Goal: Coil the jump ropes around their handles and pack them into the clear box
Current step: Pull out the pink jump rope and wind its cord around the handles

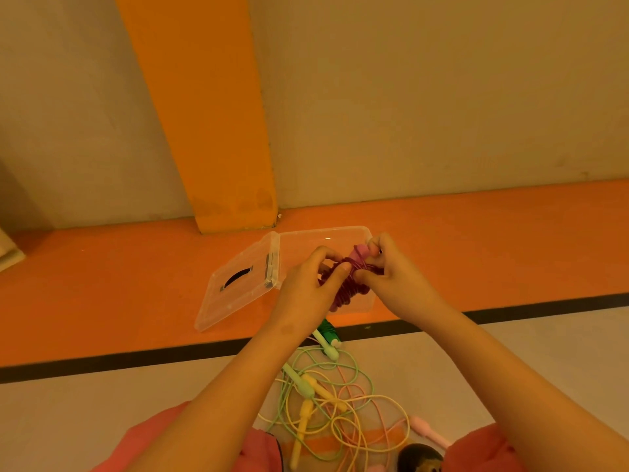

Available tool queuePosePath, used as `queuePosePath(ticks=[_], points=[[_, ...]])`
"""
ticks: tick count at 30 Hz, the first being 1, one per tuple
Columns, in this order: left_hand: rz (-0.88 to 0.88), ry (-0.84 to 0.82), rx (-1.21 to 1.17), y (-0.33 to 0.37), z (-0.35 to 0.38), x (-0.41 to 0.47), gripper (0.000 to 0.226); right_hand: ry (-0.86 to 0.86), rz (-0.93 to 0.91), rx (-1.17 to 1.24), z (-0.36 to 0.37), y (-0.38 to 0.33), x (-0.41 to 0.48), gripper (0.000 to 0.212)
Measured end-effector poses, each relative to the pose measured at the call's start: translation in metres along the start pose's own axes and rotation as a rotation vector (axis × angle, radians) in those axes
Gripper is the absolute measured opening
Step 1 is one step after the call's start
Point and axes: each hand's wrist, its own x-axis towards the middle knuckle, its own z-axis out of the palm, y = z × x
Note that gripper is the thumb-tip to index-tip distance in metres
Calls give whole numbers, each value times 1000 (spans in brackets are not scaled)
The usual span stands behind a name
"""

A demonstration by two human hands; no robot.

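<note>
The coiled red rope (pixel 345 294) is pinched by the left hand (pixel 306 287) and right hand (pixel 394 277) over the clear box (pixel 299 245), mid-frame. Its loose end should be tucked in tightly.

You are looking at a scene where no text, label, brand or number is showing legibly.
</note>
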Motion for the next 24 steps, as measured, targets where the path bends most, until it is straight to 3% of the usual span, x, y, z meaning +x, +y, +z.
queuePosePath(ticks=[11,18,24], points=[[92,39,170,-3,-5,3,19,-14,76,261,4,0,3,37],[57,80,175,3,-10,8,12,179,20,314,17,-3,4,37],[135,119,311,3,-8,9,20,109,15,513,12,-11,6,35]])
